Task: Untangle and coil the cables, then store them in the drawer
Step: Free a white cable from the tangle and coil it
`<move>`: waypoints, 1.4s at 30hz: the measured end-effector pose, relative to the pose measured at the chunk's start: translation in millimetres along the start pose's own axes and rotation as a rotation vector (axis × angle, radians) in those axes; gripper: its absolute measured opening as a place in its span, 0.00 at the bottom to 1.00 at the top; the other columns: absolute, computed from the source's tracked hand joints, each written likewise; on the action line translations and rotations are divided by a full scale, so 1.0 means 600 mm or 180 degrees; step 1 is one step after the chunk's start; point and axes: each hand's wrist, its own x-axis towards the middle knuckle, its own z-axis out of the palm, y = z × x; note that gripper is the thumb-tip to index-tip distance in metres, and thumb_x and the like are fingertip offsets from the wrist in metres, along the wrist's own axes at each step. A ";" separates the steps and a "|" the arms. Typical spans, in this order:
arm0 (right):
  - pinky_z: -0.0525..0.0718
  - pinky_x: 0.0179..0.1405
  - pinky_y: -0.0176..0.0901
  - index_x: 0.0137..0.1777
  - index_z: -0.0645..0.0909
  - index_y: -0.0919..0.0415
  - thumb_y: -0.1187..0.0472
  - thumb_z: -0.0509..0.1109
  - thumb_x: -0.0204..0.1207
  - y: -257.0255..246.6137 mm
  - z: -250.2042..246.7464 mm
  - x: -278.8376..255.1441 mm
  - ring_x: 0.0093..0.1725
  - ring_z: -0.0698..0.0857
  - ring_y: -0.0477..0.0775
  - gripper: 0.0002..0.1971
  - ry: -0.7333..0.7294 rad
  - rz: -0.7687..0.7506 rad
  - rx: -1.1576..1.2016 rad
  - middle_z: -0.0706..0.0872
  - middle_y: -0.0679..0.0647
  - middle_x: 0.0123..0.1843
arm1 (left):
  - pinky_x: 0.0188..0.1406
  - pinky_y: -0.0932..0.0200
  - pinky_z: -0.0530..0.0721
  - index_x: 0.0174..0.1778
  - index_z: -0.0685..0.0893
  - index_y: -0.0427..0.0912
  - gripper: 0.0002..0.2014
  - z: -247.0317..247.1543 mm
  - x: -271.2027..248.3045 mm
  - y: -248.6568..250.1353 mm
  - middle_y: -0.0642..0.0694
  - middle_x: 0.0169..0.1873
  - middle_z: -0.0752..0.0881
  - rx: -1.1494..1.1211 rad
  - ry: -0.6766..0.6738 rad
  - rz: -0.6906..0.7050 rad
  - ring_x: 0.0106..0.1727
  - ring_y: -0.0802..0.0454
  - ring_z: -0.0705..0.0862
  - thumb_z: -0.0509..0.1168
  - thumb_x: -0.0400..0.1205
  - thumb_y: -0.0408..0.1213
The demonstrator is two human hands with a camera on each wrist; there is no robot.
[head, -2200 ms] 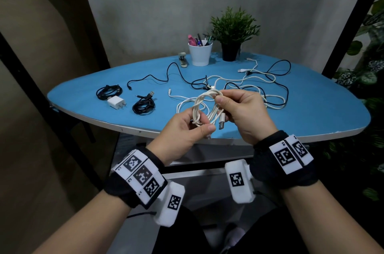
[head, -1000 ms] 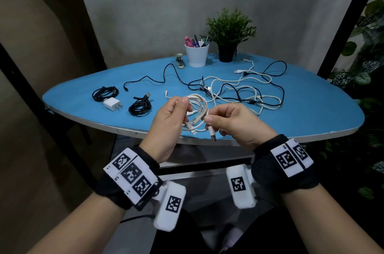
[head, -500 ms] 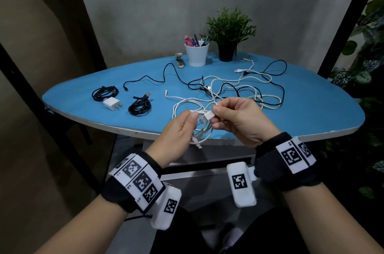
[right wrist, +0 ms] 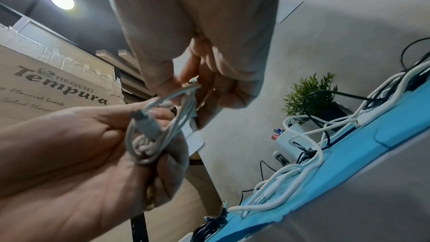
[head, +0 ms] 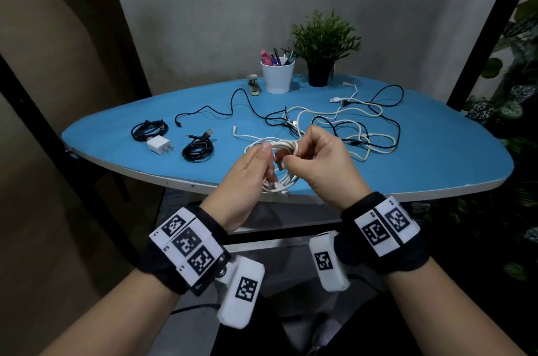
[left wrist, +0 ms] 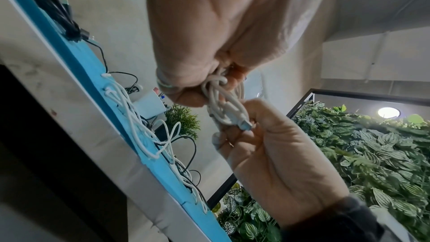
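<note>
A white cable coil [head: 286,147] hangs just above the near edge of the blue table [head: 436,157], held between both hands. My left hand [head: 266,151] pinches the coil's left side between thumb and fingers. My right hand [head: 291,157] is curled over the coil's right side. In the left wrist view the coil [left wrist: 223,106] has a wrap round its middle, and the right hand [left wrist: 244,128] grips its USB plug end. The right wrist view shows the same bundle [right wrist: 151,135] in my left hand [right wrist: 139,135]. A tangle of white and black cables [head: 343,125] lies on the table behind.
At the left of the table lie two black coiled cables [head: 148,130] [head: 198,149] and a white charger plug [head: 158,144]. A white pen cup [head: 277,76], a small stapler [head: 254,84] and a potted plant [head: 323,44] stand at the back edge.
The hands have kept turning the white coil between them. The right hand has carried the plug end round the bundle and now curls over the coil's top right.
</note>
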 end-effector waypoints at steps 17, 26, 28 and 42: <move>0.79 0.36 0.34 0.40 0.78 0.69 0.66 0.70 0.77 -0.008 -0.006 -0.004 0.34 0.78 0.49 0.07 -0.0746 0.0226 -0.0134 0.79 0.62 0.36 | 0.41 0.59 0.69 0.31 0.69 0.43 0.20 -0.005 0.004 0.017 0.52 0.25 0.70 -0.0396 0.0157 0.0110 0.33 0.55 0.69 0.48 0.88 0.45; 0.73 0.28 0.27 0.45 0.85 0.70 0.65 0.68 0.77 -0.022 -0.032 -0.007 0.29 0.79 0.39 0.07 -0.0919 0.0218 -0.0172 0.82 0.48 0.30 | 0.36 0.63 0.69 0.32 0.69 0.42 0.19 -0.016 0.007 0.023 0.52 0.25 0.69 -0.0483 -0.0001 0.0062 0.30 0.57 0.70 0.48 0.88 0.45; 0.73 0.26 0.24 0.42 0.84 0.72 0.68 0.70 0.76 -0.023 -0.034 -0.006 0.25 0.78 0.38 0.05 -0.0837 0.0188 -0.0082 0.82 0.46 0.26 | 0.37 0.62 0.69 0.32 0.70 0.43 0.19 -0.016 0.006 0.022 0.52 0.24 0.69 -0.0584 -0.0088 0.0029 0.32 0.55 0.69 0.49 0.88 0.45; 0.74 0.26 0.25 0.43 0.86 0.70 0.70 0.70 0.76 -0.014 -0.038 0.009 0.24 0.77 0.37 0.04 0.0142 -0.0351 0.0152 0.82 0.42 0.22 | 0.47 0.62 0.85 0.60 0.77 0.38 0.17 -0.012 0.005 0.013 0.43 0.46 0.86 -0.1603 -0.0392 -0.0270 0.44 0.52 0.86 0.63 0.76 0.24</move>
